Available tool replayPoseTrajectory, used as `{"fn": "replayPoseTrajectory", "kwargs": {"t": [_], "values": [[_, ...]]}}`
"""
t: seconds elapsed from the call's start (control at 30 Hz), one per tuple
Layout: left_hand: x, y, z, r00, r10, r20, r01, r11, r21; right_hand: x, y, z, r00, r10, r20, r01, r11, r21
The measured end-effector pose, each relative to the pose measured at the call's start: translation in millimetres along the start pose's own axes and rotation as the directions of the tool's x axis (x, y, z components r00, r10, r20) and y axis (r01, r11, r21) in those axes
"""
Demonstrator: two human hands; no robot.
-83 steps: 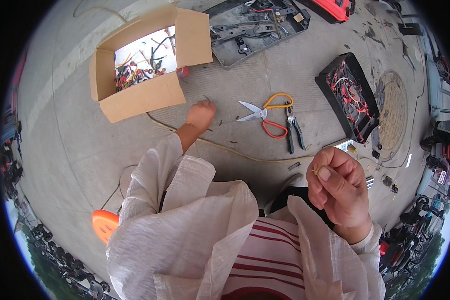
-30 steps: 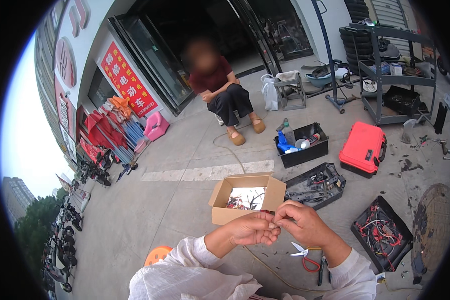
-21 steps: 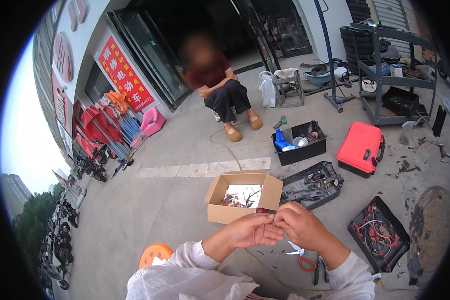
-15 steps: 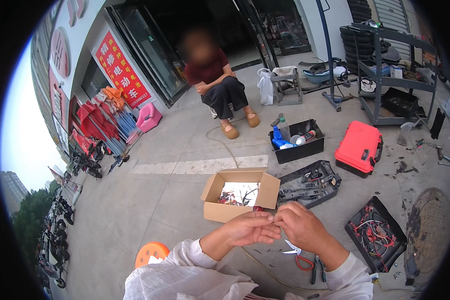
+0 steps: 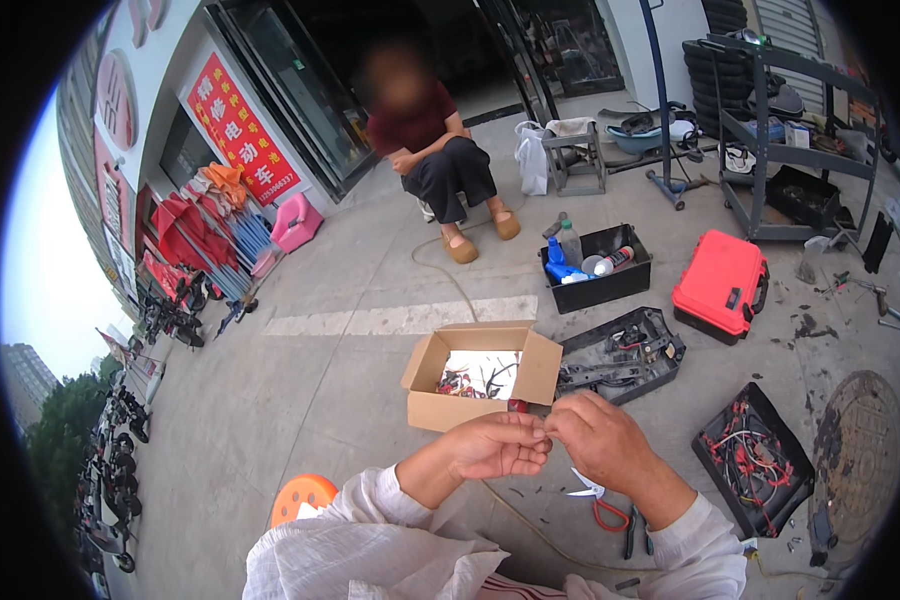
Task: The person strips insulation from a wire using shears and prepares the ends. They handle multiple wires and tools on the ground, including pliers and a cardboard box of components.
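My left hand [image 5: 500, 444] and my right hand [image 5: 597, 438] meet in front of me, fingertips pinched together. Whatever is between them is too small to make out. Just beyond the hands stands an open cardboard box [image 5: 450, 410] with short wire pieces on a white sheet inside. Below my right hand, red-handled scissors [image 5: 608, 513] lie on the ground with their blades apart. Beside them are dark-handled pliers [image 5: 631, 533], partly hidden by my right sleeve. A black tray [image 5: 711, 457] full of red, white and black wires with connectors lies to the right.
A dirty black casing [image 5: 610, 365] sits behind the box. Farther back are a black bin [image 5: 600, 298] of bottles and a red case [image 5: 715, 280]. An orange stool [image 5: 298, 494] is at the left. Another person [image 5: 440, 170] sits facing me; a metal shelf cart [image 5: 760, 190] stands back right.
The view has tilted slightly, so the surroundings sit a little higher. My hands stay pinched together, with the left fingers curled in somewhat more.
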State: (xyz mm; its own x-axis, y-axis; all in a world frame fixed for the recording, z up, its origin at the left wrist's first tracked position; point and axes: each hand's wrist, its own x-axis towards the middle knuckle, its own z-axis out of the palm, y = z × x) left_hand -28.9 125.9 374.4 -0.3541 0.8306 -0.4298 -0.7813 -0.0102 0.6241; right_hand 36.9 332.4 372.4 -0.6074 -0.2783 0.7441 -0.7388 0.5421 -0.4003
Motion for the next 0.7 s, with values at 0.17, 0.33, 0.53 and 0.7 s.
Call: {"fn": "replayPoseTrajectory", "kwargs": {"t": [0.17, 0.33, 0.53, 0.7], "values": [[3, -2, 3, 0.991, 0.124, -0.048, -0.115, 0.98, 0.161, -3, -1, 2, 0.999, 0.045, -0.03, -0.046, 0.999, -0.019], [3, -7, 23, 0.829, 0.559, -0.032, -0.313, 0.511, 0.801, -10, -2, 10, 0.873, 0.476, 0.107, -0.48, 0.802, 0.355], [3, -5, 44, 0.656, 0.599, 0.459, -0.235, -0.416, 0.878, -32, 27, 12, 0.521, 0.474, 0.71, -0.732, -0.179, 0.657], [6, -15, 24, 0.801, 0.591, -0.092, -0.238, 0.456, 0.858, -24, 5, 14, 0.773, 0.558, 0.301, -0.602, 0.498, 0.624]]}}
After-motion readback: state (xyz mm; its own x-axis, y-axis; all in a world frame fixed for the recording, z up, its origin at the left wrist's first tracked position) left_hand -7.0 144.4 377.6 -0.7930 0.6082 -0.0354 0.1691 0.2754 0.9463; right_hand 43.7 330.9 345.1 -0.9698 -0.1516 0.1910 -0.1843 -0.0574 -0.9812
